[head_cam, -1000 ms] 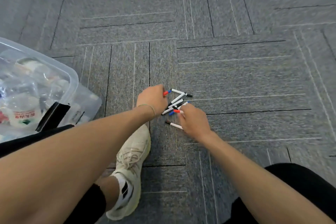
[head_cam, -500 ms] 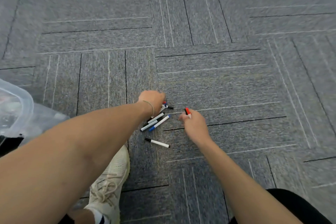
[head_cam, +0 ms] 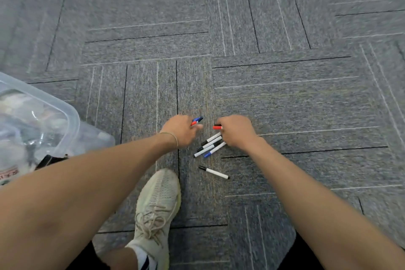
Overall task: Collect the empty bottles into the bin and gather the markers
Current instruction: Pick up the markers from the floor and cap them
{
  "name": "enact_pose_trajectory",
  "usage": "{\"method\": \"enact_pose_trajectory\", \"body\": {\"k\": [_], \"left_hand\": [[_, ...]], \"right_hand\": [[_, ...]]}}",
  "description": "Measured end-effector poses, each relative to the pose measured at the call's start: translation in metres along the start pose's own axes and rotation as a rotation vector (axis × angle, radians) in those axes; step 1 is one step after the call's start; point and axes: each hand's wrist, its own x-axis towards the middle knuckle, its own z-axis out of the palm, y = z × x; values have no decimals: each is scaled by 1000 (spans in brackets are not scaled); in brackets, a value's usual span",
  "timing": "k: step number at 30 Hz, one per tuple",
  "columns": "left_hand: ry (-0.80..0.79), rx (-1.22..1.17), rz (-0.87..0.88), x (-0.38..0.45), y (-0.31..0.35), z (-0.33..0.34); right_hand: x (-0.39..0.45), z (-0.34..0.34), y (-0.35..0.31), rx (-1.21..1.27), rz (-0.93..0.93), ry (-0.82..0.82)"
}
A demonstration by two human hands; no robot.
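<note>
A pale sneaker point(head_cam: 156, 208) rests nearest on grey carpet point(head_cam: 285, 98). Just beyond lies one stray marker point(head_cam: 213, 172). Farther, the right hand point(head_cam: 237, 132) has fingers curled over a fanned cluster of markers point(head_cam: 210, 144), pinching a red-capped one. The left hand point(head_cam: 180, 130) grips red and blue markers, likely bundling them. The bin point(head_cam: 43, 120) of bottles sits left.

The bin point(head_cam: 65, 114) is cut off at the left edge, its bottles point(head_cam: 26, 125) blurred inside.
</note>
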Motion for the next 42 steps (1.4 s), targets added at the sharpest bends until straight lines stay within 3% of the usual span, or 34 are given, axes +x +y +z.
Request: {"method": "enact_pose_trajectory", "body": {"k": [9,12,16,18,26,31,37,42], "left_hand": [[39,-65,-16,-11,-7,13],[43,-48,34,-9,-1,17],[-2,53,103,-5,18,26],[-7,99,125,-2,26,32],[29,199,146,4,39,38],[173,63,136,-2,36,30],[253,-24,38,-9,21,28],[198,114,11,-17,8,26]], "right_hand": [[0,3,-4,-142,-19,-10],[-8,0,7,91,166,-14],[-19,-4,32,673,386,-128],[-27,-11,39,847,445,-139],[-51,-17,39,1082,470,-143],[-48,-6,22,645,271,41],[-49,13,0,66,-8,-36],[-54,22,-1,-102,-59,-100]]}}
